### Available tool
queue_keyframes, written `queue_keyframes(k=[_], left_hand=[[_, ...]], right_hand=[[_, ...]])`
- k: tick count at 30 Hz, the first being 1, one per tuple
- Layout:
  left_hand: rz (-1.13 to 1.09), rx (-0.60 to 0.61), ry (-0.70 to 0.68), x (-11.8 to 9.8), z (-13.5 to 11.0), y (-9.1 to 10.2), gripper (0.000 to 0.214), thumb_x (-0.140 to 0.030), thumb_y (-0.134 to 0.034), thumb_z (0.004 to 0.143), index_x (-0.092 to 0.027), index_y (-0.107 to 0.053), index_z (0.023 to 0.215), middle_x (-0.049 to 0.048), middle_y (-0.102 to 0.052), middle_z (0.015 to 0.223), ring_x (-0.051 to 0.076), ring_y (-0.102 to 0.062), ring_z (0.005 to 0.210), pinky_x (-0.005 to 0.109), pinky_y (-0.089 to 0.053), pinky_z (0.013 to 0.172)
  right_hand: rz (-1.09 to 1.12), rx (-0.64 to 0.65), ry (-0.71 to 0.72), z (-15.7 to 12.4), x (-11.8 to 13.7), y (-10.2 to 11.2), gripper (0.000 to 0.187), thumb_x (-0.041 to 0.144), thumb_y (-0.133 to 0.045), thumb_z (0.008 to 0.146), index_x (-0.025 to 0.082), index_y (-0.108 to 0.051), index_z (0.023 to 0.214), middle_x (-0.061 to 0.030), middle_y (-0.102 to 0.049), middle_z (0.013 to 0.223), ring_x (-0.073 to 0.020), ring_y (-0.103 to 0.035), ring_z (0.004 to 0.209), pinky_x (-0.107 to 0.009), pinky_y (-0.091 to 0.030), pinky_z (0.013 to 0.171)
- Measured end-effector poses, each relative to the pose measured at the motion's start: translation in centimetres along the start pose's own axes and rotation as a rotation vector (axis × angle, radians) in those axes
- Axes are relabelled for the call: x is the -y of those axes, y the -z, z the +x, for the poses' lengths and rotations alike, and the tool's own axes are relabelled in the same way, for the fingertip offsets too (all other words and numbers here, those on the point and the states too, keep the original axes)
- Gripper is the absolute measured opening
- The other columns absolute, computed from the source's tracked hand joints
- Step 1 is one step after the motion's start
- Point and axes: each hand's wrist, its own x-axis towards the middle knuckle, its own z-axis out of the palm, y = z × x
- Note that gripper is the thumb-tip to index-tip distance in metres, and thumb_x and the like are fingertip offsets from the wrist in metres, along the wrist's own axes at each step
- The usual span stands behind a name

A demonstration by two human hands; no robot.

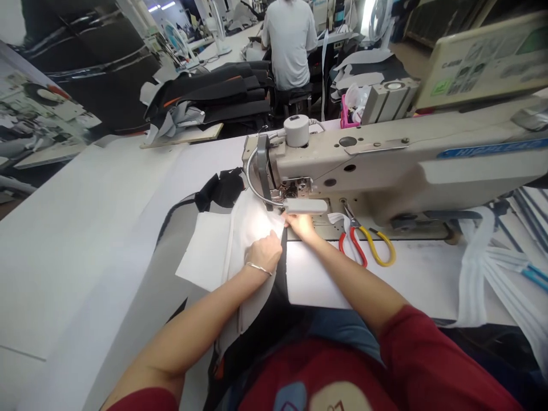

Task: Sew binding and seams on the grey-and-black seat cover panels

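Note:
A white fabric piece (240,240) lies under the head of a sewing machine (385,154), lit by the machine's lamp. My left hand (264,251), a bangle on its wrist, presses on this fabric with fingers curled and gathered at its right edge. Close to the presser area, my right hand (302,226) pinches the edge of the same fabric; its fingertips are partly hidden by the white lamp (306,206). Beneath the white piece a larger grey and black fabric (171,274) spreads to the left and down over the table edge.
Pliers with one yellow handle (379,251) and one red lie right of my right hand. White strips (473,274) hang at the far right. Dark fabric stacks (214,91) stand behind the white table (85,228). A person (291,45) sits farther back, facing away.

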Motion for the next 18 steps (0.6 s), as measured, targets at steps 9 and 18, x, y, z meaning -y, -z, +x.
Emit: queue_keyframes(k=[9,18], left_hand=[[0.057,0.01,-0.008,0.3,1.3,-0.6,0.043,-0.004,-0.026,0.081,0.002,-0.034,0.123,0.0163,-0.06,0.073,0.022,-0.061,0.067,0.029,-0.047,0.052],[0.106,-0.03,-0.137,-0.4,0.7,-0.3,0.035,0.001,-0.028,0.075,0.003,-0.054,0.097,0.0173,-0.058,0.072,0.02,-0.057,0.065,0.027,-0.041,0.047]], right_hand=[[-0.079,0.122,0.156,-0.9,0.4,0.7,0.019,0.029,-0.048,0.064,0.015,-0.057,0.074,0.0014,-0.056,0.062,-0.0126,-0.049,0.058,-0.025,-0.04,0.062],[-0.376,-0.08,0.063,0.6,-0.4,-0.7,0.02,0.03,-0.046,0.072,0.017,-0.055,0.06,-0.0038,-0.058,0.061,-0.0203,-0.054,0.07,-0.031,-0.039,0.071]])
